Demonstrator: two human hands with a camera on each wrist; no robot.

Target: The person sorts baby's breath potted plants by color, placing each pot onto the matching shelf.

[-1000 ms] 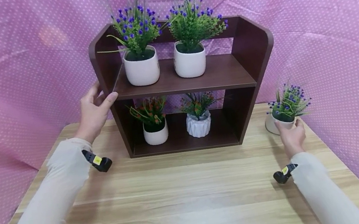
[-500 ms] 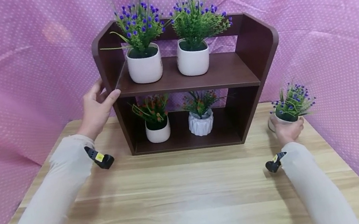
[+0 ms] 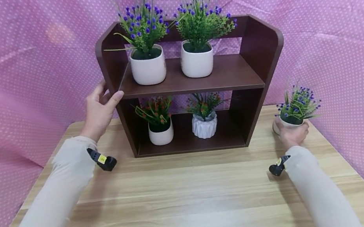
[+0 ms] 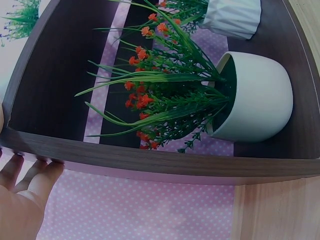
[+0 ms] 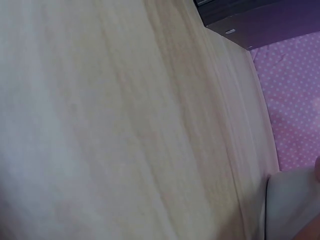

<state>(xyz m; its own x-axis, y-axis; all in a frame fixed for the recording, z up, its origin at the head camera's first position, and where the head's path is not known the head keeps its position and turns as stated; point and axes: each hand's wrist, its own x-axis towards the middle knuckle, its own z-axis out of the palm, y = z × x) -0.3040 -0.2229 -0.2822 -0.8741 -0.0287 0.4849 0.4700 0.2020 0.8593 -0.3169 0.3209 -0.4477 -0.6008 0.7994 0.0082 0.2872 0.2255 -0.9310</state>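
Note:
In the head view a dark brown two-tier shelf (image 3: 262, 43) stands on the table. My left hand (image 3: 97, 113) holds its left side panel, thumb over the front edge and fingertips against the outer face, as the left wrist view also shows. Far right, my right hand (image 3: 293, 136) grips the white pot of a small purple-flowered plant (image 3: 298, 105). That pot (image 5: 292, 200) is partly visible at the lower right of the right wrist view. Its far side is hidden by the hand and leaves in the head view.
Two white pots with purple flowers, left (image 3: 149, 71) and right (image 3: 197, 63), sit on the upper tier. Below are a smooth white pot (image 3: 161, 135) and a ribbed one (image 3: 204, 126), both with orange-red flowers. Pink dotted cloth (image 3: 346, 44) hangs around the wooden table (image 3: 188, 199).
My right hand has moved slightly left and its fingers have closed further round the pot. The left hand keeps its place on the shelf. The head view has shifted a little.

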